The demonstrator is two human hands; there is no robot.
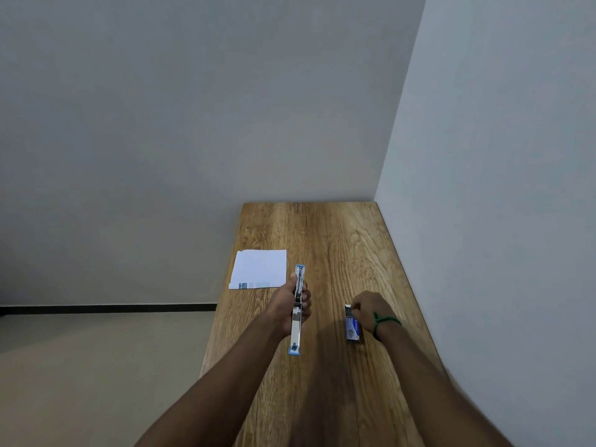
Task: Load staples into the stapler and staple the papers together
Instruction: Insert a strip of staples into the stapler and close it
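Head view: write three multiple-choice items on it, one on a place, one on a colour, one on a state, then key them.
1. Where do the papers lie on the table?
A. near its left edge
B. against the right wall
C. under the box

2. What colour is the band on the right wrist?
A. red
B. green
C. white

3. How is the stapler?
A. shut flat
B. swung open lengthwise
C. lying untouched

Key: 1 A, beside the left edge; 2 B, plainly green; 3 B, the left hand grips it opened out.
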